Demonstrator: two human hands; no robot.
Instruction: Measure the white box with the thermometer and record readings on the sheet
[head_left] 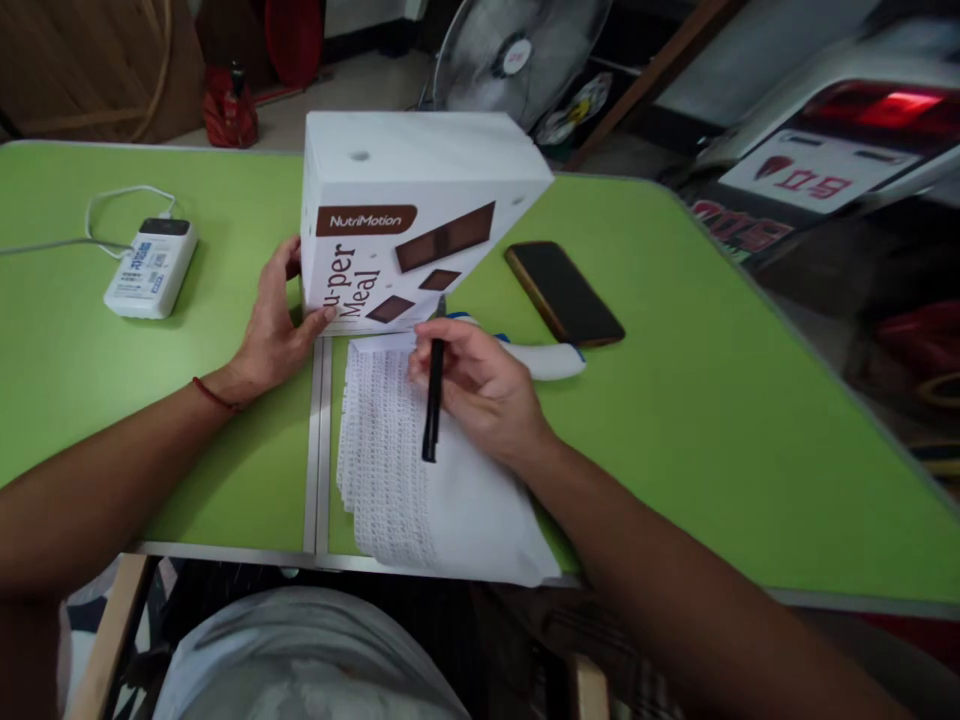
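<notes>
My left hand [277, 325] grips the lower left edge of a white box [420, 155] printed "NutriMotion", its thumb on the front face. The box stands upright on the green table, behind the paper. In my right hand [487, 385] is a black pen [433, 400], held between thumb and fingers with its tip pointing away from me. Below that hand lies a sheet of paper [390, 450], its left part covered in dense rows of writing and its right part blank. A white and blue object [551, 360] sticks out behind my right hand, partly hidden.
A dark phone [566, 292] lies right of the box. On the left is a white power bank [154, 268] with a cable plugged in. A metal seam [318, 450] crosses the green table [712, 430]. Beyond it stand a fan [517, 60] and a vehicle's rear [847, 150].
</notes>
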